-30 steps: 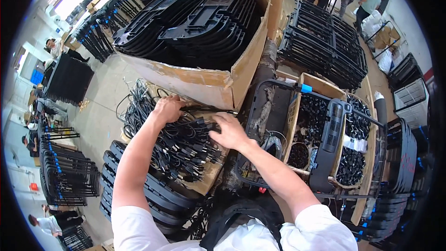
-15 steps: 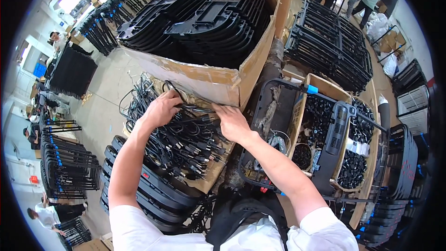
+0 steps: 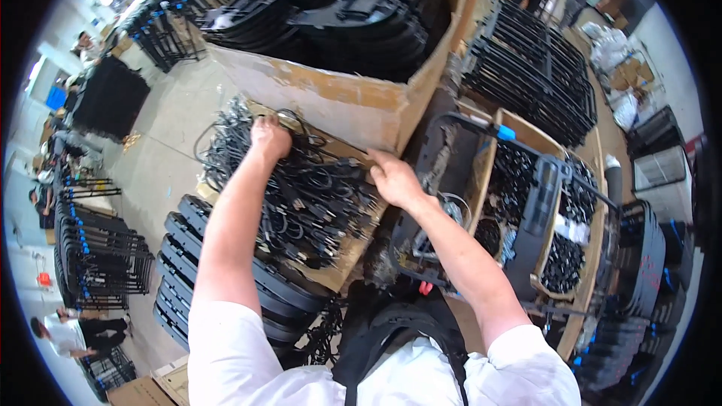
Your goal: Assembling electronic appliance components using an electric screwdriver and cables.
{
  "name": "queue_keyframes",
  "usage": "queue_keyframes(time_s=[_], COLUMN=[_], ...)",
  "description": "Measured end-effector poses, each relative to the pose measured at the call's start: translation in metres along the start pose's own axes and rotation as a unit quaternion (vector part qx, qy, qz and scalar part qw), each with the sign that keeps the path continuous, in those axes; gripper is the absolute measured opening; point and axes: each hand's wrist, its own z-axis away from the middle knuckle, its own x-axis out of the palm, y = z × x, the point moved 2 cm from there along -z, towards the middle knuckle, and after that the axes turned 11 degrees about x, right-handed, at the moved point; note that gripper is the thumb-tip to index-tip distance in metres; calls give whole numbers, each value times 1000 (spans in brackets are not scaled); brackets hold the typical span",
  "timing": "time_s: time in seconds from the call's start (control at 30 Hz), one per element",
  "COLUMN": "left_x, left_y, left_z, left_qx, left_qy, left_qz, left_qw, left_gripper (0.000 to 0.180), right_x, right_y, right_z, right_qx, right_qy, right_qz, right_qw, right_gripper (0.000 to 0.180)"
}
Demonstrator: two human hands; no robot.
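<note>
A tangled heap of black cables (image 3: 323,210) with metal-tipped plugs lies on a sheet of brown cardboard (image 3: 331,277) in front of me. My left hand (image 3: 271,139) is at the far left part of the heap, fingers curled down and closed on some cables; its fingertips are partly hidden. To the right, my right hand (image 3: 395,180) is beside the heap, near the lower edge of a large cardboard box (image 3: 316,94). Its index finger and thumb are apart, and I see nothing held in it.
Stacked black plastic panels (image 3: 368,22) fill the big box. On the right, a black frame (image 3: 434,135) lies by open cartons of small black parts (image 3: 515,173). Curved black parts (image 3: 218,278) are stacked below the cables. Racks of black frames (image 3: 98,248) and other people stand farther off.
My left hand has moved up and left across the cables. My right hand has shifted right, off the cables it was touching. The view has tilted slightly.
</note>
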Motion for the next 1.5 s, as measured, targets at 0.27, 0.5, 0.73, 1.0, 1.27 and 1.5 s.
queue_keyframes(time_s=[0.27,0.5,0.73,1.0,1.27,1.5], left_x=[-51,-163,-167,-51,-45,-47], left_y=[-33,73,259,459,516,462], left_z=[38,159,232,251,283,266], left_qx=[0,53,151,88,118,-40], left_qy=[83,278,190,272,249,397], left_qz=[94,182,286,534,566,567], left_qw=[992,942,927,796,777,721], left_gripper=[46,37,37,22,19,19], right_x=[-153,-142,-178,-231,-253,-227], right_y=[72,131,117,176,255,360], right_z=[197,312,348,447,411,301], right_qx=[211,298,191,268,263,347], right_qy=[47,3,-28,8,188,170], right_qz=[-138,-168,-74,-59,5,-142], right_qw=[967,940,978,962,946,911], right_gripper=[33,28,26,22,38,51])
